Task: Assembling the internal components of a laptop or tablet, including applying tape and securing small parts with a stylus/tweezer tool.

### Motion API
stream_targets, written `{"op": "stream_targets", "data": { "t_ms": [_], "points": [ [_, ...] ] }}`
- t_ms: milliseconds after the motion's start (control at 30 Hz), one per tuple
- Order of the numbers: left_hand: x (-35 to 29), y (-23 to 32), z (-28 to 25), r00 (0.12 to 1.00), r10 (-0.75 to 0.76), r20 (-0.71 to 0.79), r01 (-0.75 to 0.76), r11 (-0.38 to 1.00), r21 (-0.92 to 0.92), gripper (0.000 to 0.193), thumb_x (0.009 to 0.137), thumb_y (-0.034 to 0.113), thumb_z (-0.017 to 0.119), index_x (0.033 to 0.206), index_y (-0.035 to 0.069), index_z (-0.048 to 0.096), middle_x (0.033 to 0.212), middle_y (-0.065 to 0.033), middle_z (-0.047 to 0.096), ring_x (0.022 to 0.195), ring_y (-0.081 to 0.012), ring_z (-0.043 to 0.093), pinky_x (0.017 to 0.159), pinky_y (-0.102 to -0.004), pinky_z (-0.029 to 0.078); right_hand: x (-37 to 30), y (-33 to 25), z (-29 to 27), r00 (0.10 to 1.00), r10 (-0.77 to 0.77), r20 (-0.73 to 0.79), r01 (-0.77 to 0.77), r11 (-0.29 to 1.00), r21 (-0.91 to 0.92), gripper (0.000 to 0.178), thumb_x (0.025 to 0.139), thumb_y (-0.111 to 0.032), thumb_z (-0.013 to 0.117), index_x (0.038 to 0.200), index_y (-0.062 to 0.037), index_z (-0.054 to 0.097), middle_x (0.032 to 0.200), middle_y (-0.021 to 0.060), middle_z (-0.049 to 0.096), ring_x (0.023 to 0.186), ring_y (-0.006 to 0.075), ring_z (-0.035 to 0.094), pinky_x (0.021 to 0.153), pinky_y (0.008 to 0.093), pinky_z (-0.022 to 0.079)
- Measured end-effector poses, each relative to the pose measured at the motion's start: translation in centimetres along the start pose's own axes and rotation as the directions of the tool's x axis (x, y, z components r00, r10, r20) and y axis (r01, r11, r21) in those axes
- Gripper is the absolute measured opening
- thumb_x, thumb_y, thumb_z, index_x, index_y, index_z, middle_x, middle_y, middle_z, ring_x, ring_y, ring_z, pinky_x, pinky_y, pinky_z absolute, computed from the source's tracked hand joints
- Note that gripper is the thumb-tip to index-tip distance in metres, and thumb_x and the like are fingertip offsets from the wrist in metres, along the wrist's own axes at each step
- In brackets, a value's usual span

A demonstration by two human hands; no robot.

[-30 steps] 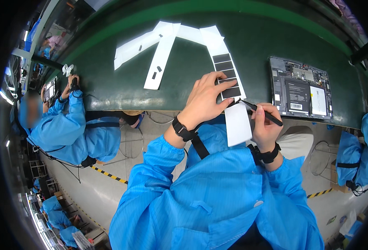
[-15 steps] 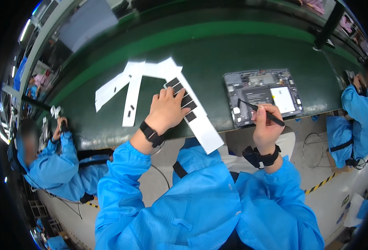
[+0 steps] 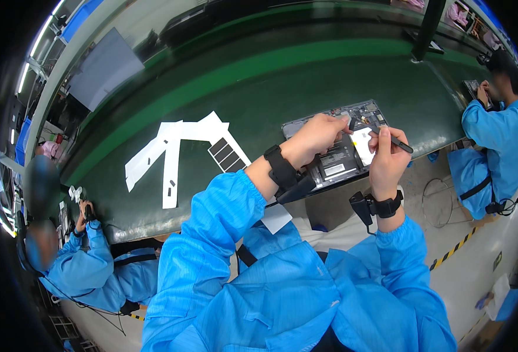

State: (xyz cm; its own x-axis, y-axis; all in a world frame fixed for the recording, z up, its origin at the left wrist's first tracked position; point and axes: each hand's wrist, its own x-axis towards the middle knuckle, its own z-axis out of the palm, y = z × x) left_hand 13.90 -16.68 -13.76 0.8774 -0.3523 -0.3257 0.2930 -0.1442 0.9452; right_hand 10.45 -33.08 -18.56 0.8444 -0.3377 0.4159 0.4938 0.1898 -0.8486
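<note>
An opened laptop base (image 3: 339,170) lies on the green bench, its battery, boards and a white panel (image 3: 363,144) exposed. My left hand (image 3: 320,136) reaches across it, thumb and finger pinched at a small dark piece (image 3: 351,124) over the inner parts. In my right hand (image 3: 387,159) are black tweezers (image 3: 401,145), their tip end pointing toward the left fingertips; the tip's exact contact is unclear. Left of the laptop lies a white backing strip (image 3: 220,131) bearing several black rectangular stickers (image 3: 227,156). My left forearm hides part of that strip and the laptop's left side.
More white strips (image 3: 171,170) with small black pieces lie further left on the bench (image 3: 259,88). A co-worker in blue (image 3: 95,252) sits at the left, another (image 3: 499,135) at the right. A metal post (image 3: 429,29) stands at the back right.
My left hand has left the sticker strip and moved right, over the laptop. The right hand with the tweezers has risen toward it. The whole view has shifted.
</note>
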Motion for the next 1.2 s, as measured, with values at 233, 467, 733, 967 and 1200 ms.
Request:
{"op": "stream_targets", "data": {
  "t_ms": [233, 467, 733, 967, 1200],
  "points": [
    [0.2, 0.5, -0.1, 0.992, -0.062, 0.108, 0.072, 0.993, -0.091, 0.032, 0.102, 0.033, 0.051, 0.102, 0.004, 0.066, 0.067, 0.0096, 0.039, 0.058, -0.0032, 0.028, 0.051, -0.021, 0.023, 0.8, 0.2, -0.3, 0.999, -0.035, -0.024, 0.033, 0.998, -0.054, 0.013, 0.098, -0.011, 0.059, 0.093, 0.0011, 0.057, 0.071, 0.0042, 0.061, 0.065, 0.0083, 0.056, 0.061, 0.0218, 0.045],
    [0.8, -0.2, -0.7, 0.992, 0.0, 0.127, 0.038, 0.954, -0.297, 0.028, 0.102, 0.026, 0.05, 0.101, 0.002, 0.065, 0.067, 0.0088, 0.04, 0.059, -0.0041, 0.029, 0.052, -0.0211, 0.024, 0.8, 0.3, 0.3, 0.998, -0.063, -0.004, 0.062, 0.992, -0.111, 0.013, 0.098, -0.011, 0.059, 0.093, 0.0009, 0.057, 0.072, 0.0032, 0.061, 0.066, 0.0076, 0.057, 0.063, 0.0219, 0.046],
    [1.4, -0.1, -1.0, 0.998, 0.062, 0.02, -0.06, 0.992, -0.112, 0.025, 0.098, 0.027, 0.059, 0.095, 0.003, 0.067, 0.065, 0.0089, 0.042, 0.058, -0.0043, 0.032, 0.052, -0.0216, 0.026, 0.7, 0.6, 0.7, 0.997, -0.077, 0.0, 0.076, 0.985, -0.153, 0.013, 0.098, -0.011, 0.06, 0.093, 0.0012, 0.058, 0.072, 0.0037, 0.062, 0.066, 0.0075, 0.058, 0.064, 0.022, 0.048],
    [5.2, 0.9, -3.7, 0.985, 0.174, -0.006, -0.155, 0.892, 0.424, 0.028, 0.093, 0.029, 0.066, 0.085, 0.002, 0.072, 0.065, 0.0025, 0.056, 0.055, -0.0061, 0.042, 0.049, -0.0266, 0.033, 1.5, 2.3, 1.0, 0.997, -0.055, 0.059, 0.068, 0.967, -0.244, 0.016, 0.097, -0.014, 0.061, 0.092, 0.001, 0.06, 0.073, 0.0033, 0.063, 0.067, 0.0072, 0.059, 0.062, 0.0222, 0.048],
    [9.4, 1.0, -4.2, 0.978, 0.206, 0.013, -0.153, 0.679, 0.718, 0.032, 0.088, 0.033, 0.068, 0.088, 0.001, 0.075, 0.069, -0.0079, 0.065, 0.063, -0.017, 0.057, 0.058, -0.0339, 0.046, 2.8, 4.4, 0.9, 0.997, 0.055, 0.049, -0.038, 0.951, -0.306, 0.018, 0.096, -0.015, 0.062, 0.095, 0.0032, 0.064, 0.077, 0.0063, 0.068, 0.07, 0.0122, 0.067, 0.065, 0.0252, 0.053]
  ]
}}
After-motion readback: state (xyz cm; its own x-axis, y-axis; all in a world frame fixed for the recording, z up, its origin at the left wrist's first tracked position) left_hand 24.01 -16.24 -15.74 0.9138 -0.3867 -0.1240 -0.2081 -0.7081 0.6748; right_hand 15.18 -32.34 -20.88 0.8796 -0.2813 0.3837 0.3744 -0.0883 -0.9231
